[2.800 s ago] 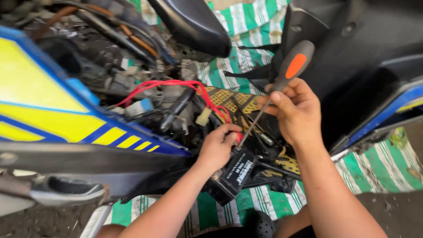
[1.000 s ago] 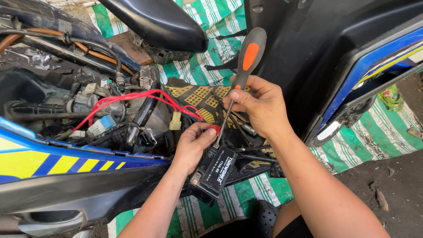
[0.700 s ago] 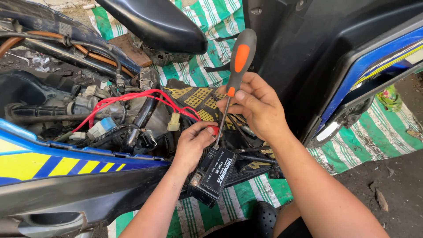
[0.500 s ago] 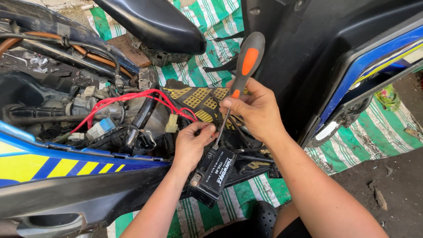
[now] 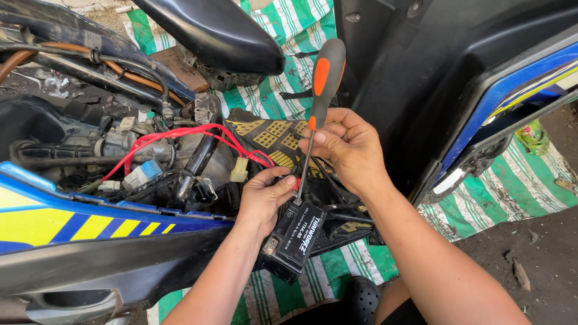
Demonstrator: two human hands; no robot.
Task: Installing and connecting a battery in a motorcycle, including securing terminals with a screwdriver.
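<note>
Black battery (image 5: pixel 293 239) sits tilted at the scooter's open side, over the green striped mat (image 5: pixel 530 186). Left hand (image 5: pixel 265 195) grips its top end; right hand (image 5: pixel 346 144) closes around the orange-black screwdriver (image 5: pixel 319 96), tip down at the terminal beside red wires (image 5: pixel 180 135).

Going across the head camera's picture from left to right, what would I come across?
Yellow-and-blue side panel → red wires → left hand → black battery → screwdriver → right hand → blue-edged black panel.
</note>
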